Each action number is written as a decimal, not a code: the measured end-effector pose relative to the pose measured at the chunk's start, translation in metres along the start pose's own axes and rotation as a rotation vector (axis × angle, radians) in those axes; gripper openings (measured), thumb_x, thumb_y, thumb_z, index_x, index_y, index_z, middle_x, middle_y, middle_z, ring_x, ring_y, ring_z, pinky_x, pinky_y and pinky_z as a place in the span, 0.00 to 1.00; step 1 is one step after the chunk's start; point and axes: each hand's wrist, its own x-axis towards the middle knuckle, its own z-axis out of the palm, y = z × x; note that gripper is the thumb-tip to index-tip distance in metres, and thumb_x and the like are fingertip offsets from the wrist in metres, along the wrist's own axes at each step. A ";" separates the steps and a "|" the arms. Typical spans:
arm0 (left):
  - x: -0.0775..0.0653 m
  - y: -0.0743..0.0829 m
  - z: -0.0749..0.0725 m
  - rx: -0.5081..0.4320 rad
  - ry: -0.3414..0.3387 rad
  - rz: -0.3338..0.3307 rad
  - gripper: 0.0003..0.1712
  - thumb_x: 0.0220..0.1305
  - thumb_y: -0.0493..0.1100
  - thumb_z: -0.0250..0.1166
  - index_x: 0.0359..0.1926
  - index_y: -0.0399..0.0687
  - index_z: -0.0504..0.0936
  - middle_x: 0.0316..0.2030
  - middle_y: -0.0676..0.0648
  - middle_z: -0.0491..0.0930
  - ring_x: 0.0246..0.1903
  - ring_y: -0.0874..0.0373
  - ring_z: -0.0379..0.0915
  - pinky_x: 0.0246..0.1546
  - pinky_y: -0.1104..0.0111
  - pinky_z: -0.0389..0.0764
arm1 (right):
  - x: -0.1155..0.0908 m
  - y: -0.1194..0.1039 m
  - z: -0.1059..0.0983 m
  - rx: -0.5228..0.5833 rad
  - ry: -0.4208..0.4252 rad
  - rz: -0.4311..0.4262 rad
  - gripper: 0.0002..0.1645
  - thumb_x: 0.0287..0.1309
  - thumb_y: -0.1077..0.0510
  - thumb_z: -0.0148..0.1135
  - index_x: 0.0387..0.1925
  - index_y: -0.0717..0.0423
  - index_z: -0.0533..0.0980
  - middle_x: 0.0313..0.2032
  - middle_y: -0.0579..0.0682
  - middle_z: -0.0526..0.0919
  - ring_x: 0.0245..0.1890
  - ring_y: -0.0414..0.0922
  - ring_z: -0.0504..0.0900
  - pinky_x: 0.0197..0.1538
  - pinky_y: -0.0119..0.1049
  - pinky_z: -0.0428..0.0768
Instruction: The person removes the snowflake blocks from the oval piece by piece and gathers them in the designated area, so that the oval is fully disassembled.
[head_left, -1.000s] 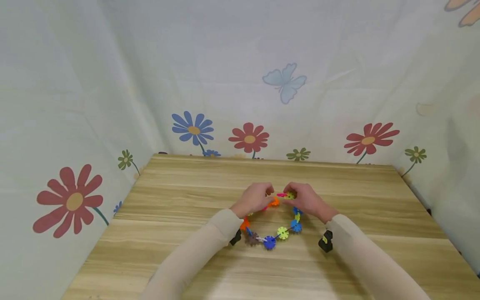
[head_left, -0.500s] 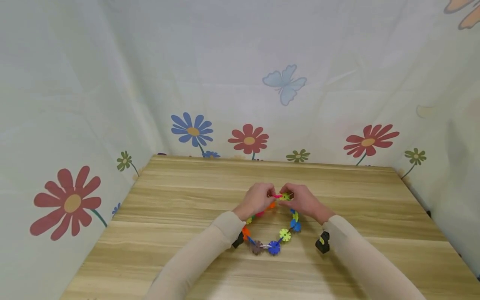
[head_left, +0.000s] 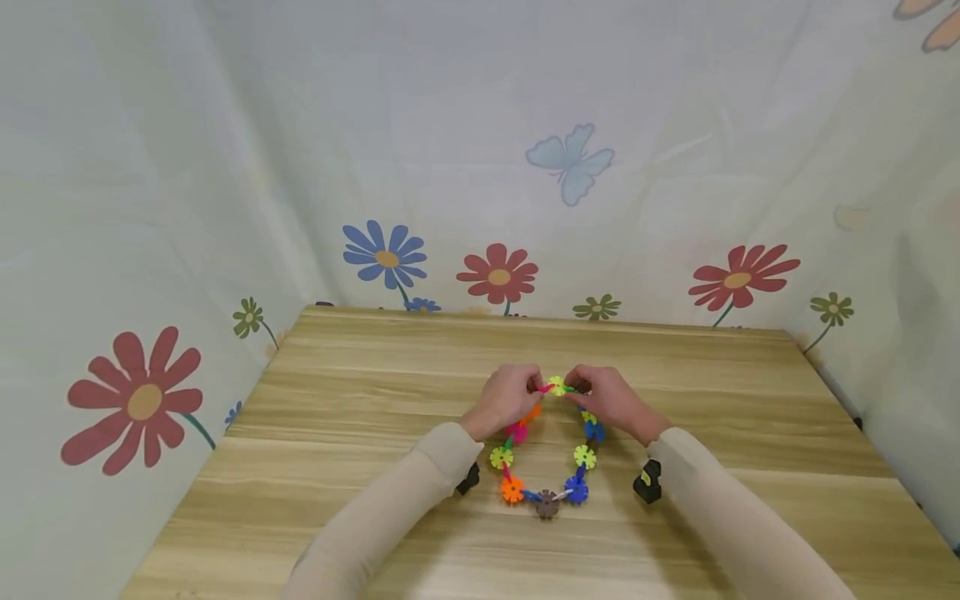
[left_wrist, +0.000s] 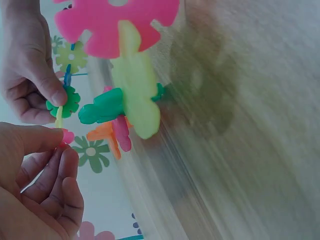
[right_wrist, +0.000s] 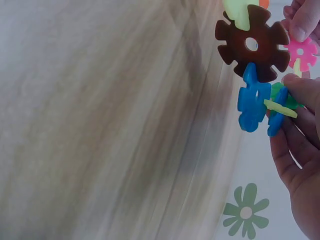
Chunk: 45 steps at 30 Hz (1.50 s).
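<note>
Flower-shaped interlocking plastic discs make a ring, with a brown disc (head_left: 547, 505) at its near side. At the far side, my left hand (head_left: 506, 402) pinches a pink disc (left_wrist: 67, 136) between thumb and fingers. My right hand (head_left: 611, 402) pinches a green disc (left_wrist: 70, 102) opposite. Between the hands sits a yellow disc (head_left: 556, 386), slotted to both. On the ring's left hang an orange disc (head_left: 512, 489) and a lime disc (head_left: 501, 457); on its right, a dark blue disc (head_left: 576, 489). A blue disc (right_wrist: 252, 102) dangles near my right fingers in the right wrist view.
The wood-grain table (head_left: 375, 375) stretches out around the ring. Behind it and at both sides hangs a pale curtain (head_left: 450, 167) printed with flowers and butterflies. Black wrist cameras, one of them a black device (head_left: 648, 482), sit beside the sleeves.
The gap between the hands at the ring's far side is now bridged by discs. My left hand has taken hold of the pink disc. The near part of the ring has swung right.
</note>
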 end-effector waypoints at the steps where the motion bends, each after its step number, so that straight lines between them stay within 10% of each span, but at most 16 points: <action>1: 0.000 0.000 0.000 -0.006 -0.007 -0.002 0.03 0.59 0.39 0.67 0.31 0.50 0.80 0.27 0.57 0.78 0.24 0.64 0.71 0.28 0.72 0.73 | 0.000 -0.001 0.000 0.005 -0.001 0.003 0.09 0.53 0.61 0.68 0.37 0.56 0.79 0.34 0.47 0.83 0.34 0.42 0.81 0.40 0.40 0.79; 11: -0.001 0.005 0.002 -0.021 -0.013 0.019 0.04 0.58 0.39 0.67 0.31 0.50 0.79 0.25 0.57 0.77 0.24 0.65 0.71 0.28 0.74 0.73 | 0.001 -0.005 0.002 -0.015 -0.015 0.008 0.22 0.51 0.58 0.71 0.48 0.61 0.77 0.33 0.46 0.81 0.34 0.41 0.78 0.40 0.40 0.78; 45: -0.003 0.006 0.003 -0.043 0.107 0.141 0.05 0.59 0.37 0.67 0.28 0.49 0.81 0.25 0.55 0.80 0.22 0.68 0.71 0.26 0.76 0.73 | 0.005 -0.011 -0.003 -0.057 -0.015 -0.146 0.19 0.51 0.58 0.71 0.46 0.58 0.80 0.31 0.43 0.79 0.28 0.38 0.73 0.33 0.35 0.75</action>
